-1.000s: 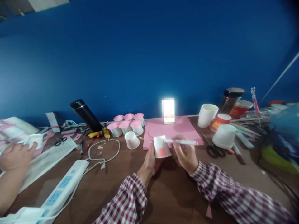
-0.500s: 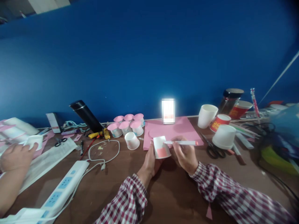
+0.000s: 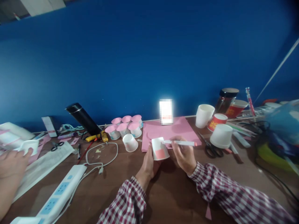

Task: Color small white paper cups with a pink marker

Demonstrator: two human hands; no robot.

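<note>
My left hand (image 3: 149,164) is wrapped round a white paper cup (image 3: 158,143), which bears a salmon-pink coloured patch on its lower part. In my right hand (image 3: 184,155) is a white marker (image 3: 181,142) with a pinkish end. Its tip points left and meets, or nearly meets, the cup's side. Behind the cup lies pink paper (image 3: 174,133). To the left stand another white paper cup (image 3: 130,142) and a group of several cups with pink tops (image 3: 123,127).
A co-worker's hand (image 3: 15,161) rests on a white cup at far left. A power strip (image 3: 59,189) and cable lie front left, a black flask (image 3: 81,118) behind. Scissors (image 3: 211,151), white cups (image 3: 221,136) and pens are at right. A glowing phone (image 3: 166,112) stands at the back.
The whole view has shifted slightly, so most things appear a little further left. My hands keep the cup and marker in nearly the same pose.
</note>
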